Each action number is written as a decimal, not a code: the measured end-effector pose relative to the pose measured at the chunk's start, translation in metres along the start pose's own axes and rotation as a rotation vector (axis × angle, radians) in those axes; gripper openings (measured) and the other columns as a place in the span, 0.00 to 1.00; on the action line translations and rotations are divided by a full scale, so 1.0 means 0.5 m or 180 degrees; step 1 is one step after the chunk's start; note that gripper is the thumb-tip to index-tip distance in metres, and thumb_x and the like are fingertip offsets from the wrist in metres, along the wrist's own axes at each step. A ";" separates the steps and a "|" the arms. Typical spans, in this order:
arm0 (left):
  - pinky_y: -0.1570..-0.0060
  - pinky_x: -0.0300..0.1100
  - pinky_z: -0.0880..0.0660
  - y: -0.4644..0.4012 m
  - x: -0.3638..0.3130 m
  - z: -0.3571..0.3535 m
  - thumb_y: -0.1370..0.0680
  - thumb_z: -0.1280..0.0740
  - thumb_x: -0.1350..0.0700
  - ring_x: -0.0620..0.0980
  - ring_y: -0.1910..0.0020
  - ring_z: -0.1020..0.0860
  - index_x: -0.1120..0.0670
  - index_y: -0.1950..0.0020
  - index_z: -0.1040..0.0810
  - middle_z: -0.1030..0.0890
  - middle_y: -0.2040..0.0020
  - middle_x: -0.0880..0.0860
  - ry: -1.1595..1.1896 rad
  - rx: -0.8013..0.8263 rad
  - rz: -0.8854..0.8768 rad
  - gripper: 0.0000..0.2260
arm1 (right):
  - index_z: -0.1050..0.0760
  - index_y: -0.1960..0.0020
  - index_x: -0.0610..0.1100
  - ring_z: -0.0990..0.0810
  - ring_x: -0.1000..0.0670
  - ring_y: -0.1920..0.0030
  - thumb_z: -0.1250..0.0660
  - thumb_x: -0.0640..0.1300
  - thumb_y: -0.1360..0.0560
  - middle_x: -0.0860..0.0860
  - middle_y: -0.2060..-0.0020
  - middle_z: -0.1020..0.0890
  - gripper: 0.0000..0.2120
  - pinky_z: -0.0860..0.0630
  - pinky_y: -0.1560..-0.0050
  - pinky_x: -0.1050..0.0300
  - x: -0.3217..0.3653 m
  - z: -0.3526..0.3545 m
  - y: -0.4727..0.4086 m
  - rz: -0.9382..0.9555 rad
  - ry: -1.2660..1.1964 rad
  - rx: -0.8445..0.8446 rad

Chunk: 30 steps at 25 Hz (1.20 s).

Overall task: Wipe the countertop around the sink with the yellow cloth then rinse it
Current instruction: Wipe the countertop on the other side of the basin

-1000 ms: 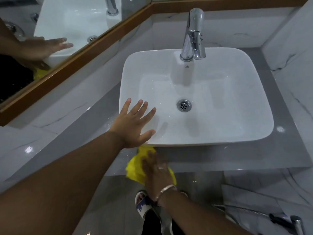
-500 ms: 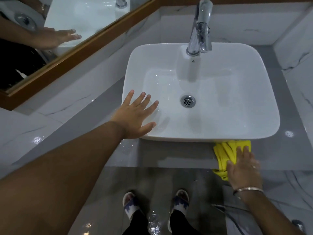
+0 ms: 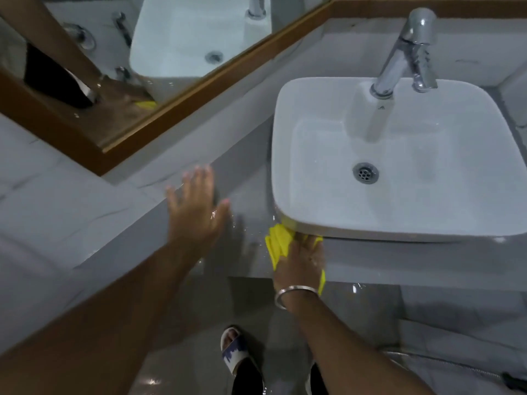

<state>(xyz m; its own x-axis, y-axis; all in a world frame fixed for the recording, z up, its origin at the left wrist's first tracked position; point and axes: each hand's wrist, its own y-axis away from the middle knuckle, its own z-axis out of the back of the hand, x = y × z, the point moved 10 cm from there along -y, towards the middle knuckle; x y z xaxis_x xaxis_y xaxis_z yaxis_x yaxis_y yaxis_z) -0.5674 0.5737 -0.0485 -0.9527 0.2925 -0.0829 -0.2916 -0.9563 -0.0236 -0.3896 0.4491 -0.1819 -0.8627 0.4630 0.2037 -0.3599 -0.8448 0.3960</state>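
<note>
Grey polished counter (image 3: 251, 220) is shining wet under me, w/ droplets and streaks glinting btwn my two hands. I'm in the wiping step, working the front-left stretch by the basin; rinsing isn't started, tap looks dry.

Far left, a wood-framed mirror (image 3: 176, 89) is reflecting the basin and a bit of yellow. Next along, my left hand (image 3: 196, 212) is spread flat, fingers splayed, gripping nothing; it's blurred, so I can't tell if the palm is resting on the slab or hovering just above.

Then the yellow cloth (image 3: 278, 242): soft, bunched in folds, tucked right against the front-left corner of the sink (image 3: 427, 212), partly under its overhanging rim. My right hand (image 3: 299, 260) is pressing it down w/ palm and fingers flat on top, more pinning than clenching; a metal bangle (image 3: 293, 293) is sitting at the wrist.

The sink is smooth white ceramic, a rounded rectangle sitting on top of the slab, w/ a chrome drain (image 3: 365, 173) in the middle and a tall chrome tap (image 3: 405, 52) at the back.

Next move, imo: keep pressure down and be sliding the cloth along the wet patch, hugging the rim so water under the lip gets picked up. Cloth is thin and floppy, so it'll likely be bunching unless I'm keeping it flattened.
</note>
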 end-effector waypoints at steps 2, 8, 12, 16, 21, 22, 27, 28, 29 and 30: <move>0.30 0.66 0.46 0.074 0.156 -0.014 0.22 0.54 0.36 0.63 0.25 0.41 0.60 0.23 0.44 0.39 0.24 0.63 -0.0209 0.0253 0.0297 0.36 | 0.29 0.35 0.35 0.29 0.30 0.36 0.27 0.47 0.38 0.31 0.36 0.28 0.34 0.30 0.39 0.36 0.084 -0.015 0.013 -0.0028 -0.0216 0.0247; 0.32 0.66 0.41 0.179 0.281 -0.072 0.28 0.47 0.36 0.65 0.29 0.35 0.62 0.28 0.35 0.32 0.29 0.65 -0.0375 0.0640 0.0614 0.37 | 0.49 0.26 0.38 0.52 0.34 0.26 0.56 0.59 0.27 0.33 0.26 0.49 0.36 0.51 0.26 0.40 0.179 0.005 0.016 0.0805 -0.0066 0.0565; 0.36 0.65 0.35 0.184 0.164 -0.117 0.28 0.45 0.36 0.66 0.33 0.29 0.61 0.30 0.31 0.28 0.31 0.65 -0.0106 0.0691 0.0232 0.37 | 0.38 0.28 0.44 0.38 0.36 0.29 0.48 0.60 0.28 0.37 0.29 0.35 0.33 0.37 0.32 0.41 0.232 0.229 0.072 0.2345 0.0385 -0.0638; 0.34 0.60 0.41 0.182 -0.002 -0.143 0.27 0.44 0.38 0.66 0.34 0.27 0.63 0.32 0.28 0.26 0.32 0.65 0.0357 0.0549 -0.0067 0.34 | 0.37 0.28 0.47 0.39 0.35 0.28 0.48 0.70 0.32 0.37 0.28 0.36 0.39 0.39 0.31 0.39 0.230 0.298 0.028 0.2674 0.1357 -0.0662; 0.31 0.57 0.36 0.186 -0.185 -0.201 0.27 0.45 0.39 0.63 0.30 0.30 0.64 0.30 0.30 0.28 0.30 0.64 0.0755 0.0633 0.0013 0.35 | 0.32 0.31 0.49 0.42 0.37 0.27 0.54 0.68 0.29 0.41 0.28 0.34 0.36 0.46 0.28 0.41 0.236 0.251 -0.011 0.2796 0.1820 -0.0451; 0.32 0.58 0.34 0.186 -0.200 -0.217 0.28 0.45 0.38 0.63 0.31 0.30 0.64 0.30 0.30 0.28 0.30 0.63 0.0794 0.0705 0.0185 0.36 | 0.32 0.31 0.49 0.43 0.37 0.26 0.55 0.66 0.28 0.42 0.28 0.34 0.34 0.48 0.27 0.41 0.242 0.246 -0.014 0.2831 0.1894 -0.0499; 0.31 0.58 0.40 0.176 -0.141 -0.263 0.23 0.47 0.39 0.64 0.30 0.32 0.65 0.29 0.32 0.31 0.29 0.65 0.0571 0.0614 -0.0230 0.34 | 0.24 0.38 0.47 0.36 0.36 0.29 0.50 0.58 0.25 0.42 0.32 0.28 0.26 0.42 0.30 0.39 0.254 0.249 -0.015 0.3045 0.1686 -0.0694; 0.33 0.58 0.40 0.164 -0.073 -0.261 0.21 0.48 0.40 0.66 0.31 0.31 0.65 0.30 0.32 0.30 0.29 0.66 0.0448 0.0511 -0.0153 0.33 | 0.24 0.38 0.47 0.36 0.36 0.30 0.49 0.57 0.25 0.42 0.32 0.28 0.24 0.42 0.30 0.39 0.255 0.251 -0.014 0.3107 0.1654 -0.0738; 0.34 0.59 0.40 0.149 0.006 -0.257 0.21 0.48 0.40 0.67 0.32 0.30 0.66 0.30 0.31 0.30 0.30 0.67 0.0308 0.0439 0.0072 0.33 | 0.25 0.38 0.47 0.36 0.36 0.30 0.49 0.56 0.25 0.42 0.32 0.28 0.23 0.42 0.30 0.39 0.255 0.254 -0.012 0.3142 0.1640 -0.0776; 0.34 0.59 0.38 0.137 0.085 -0.251 0.23 0.47 0.41 0.68 0.33 0.29 0.67 0.31 0.31 0.29 0.31 0.68 0.0180 0.0402 0.0368 0.33 | 0.25 0.38 0.47 0.36 0.36 0.30 0.47 0.55 0.25 0.42 0.32 0.28 0.22 0.42 0.30 0.39 0.258 0.256 -0.010 0.3163 0.1659 -0.0799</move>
<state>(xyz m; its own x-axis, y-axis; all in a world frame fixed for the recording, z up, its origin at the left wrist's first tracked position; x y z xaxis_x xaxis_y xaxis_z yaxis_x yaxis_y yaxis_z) -0.6171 0.5203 -0.1787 -0.9751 0.1766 -0.1340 -0.1922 -0.9746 0.1145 -0.4534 0.5474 -0.0432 -0.8264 -0.5555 -0.0923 0.5515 -0.8315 0.0664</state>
